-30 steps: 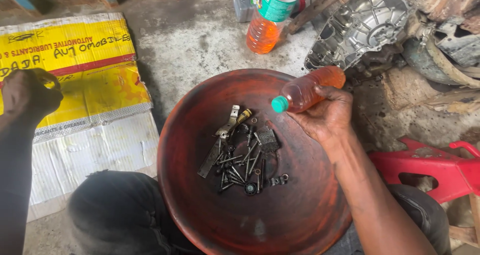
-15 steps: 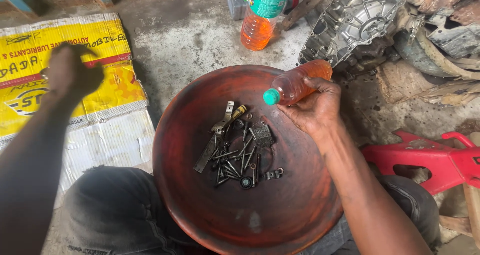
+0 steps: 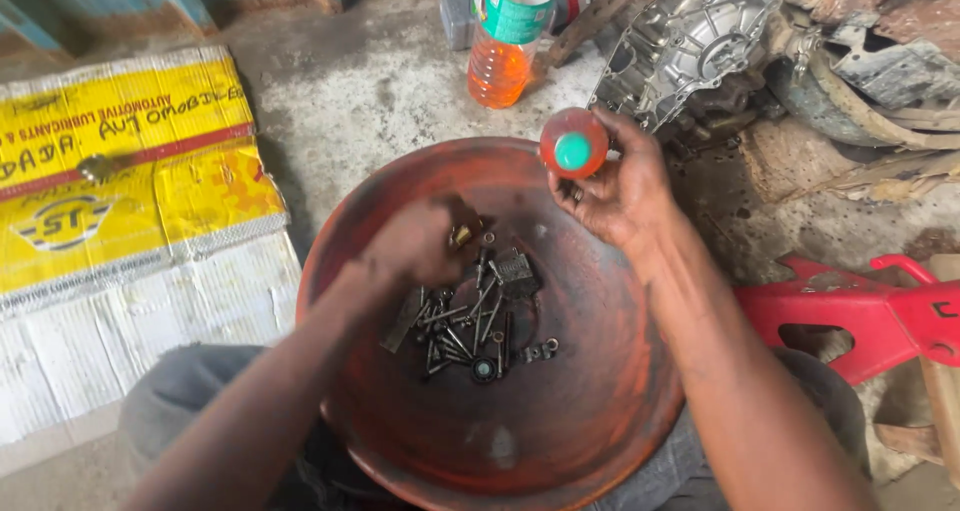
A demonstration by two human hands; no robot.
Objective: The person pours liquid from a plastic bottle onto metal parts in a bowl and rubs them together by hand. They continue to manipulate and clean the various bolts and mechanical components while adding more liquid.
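Hands: left (image 3: pixel 420 241) in bowl (image 3: pixel 600 411), right (image 3: pixel 615 196) gripping bottle (image 3: pixel 572 143)

The bare concrete floor (image 3: pixel 370 91) is grey, stained and rough. On its left lies a flattened yellow and white cardboard sheet (image 3: pixel 130 221). At the far edge stands a plastic bottle of orange liquid (image 3: pixel 505 36), with a small grey container (image 3: pixel 458 16) just beside it. Far right rests a silver metal engine casing (image 3: pixel 690 46) among rusty scrap (image 3: pixel 880 81). A red plastic part (image 3: pixel 860 316) lies near right.

Two bottles (image 3: pixel 573 143) (image 3: pixel 503 41) (orange liquid), one bowl (image 3: pixel 590 411).
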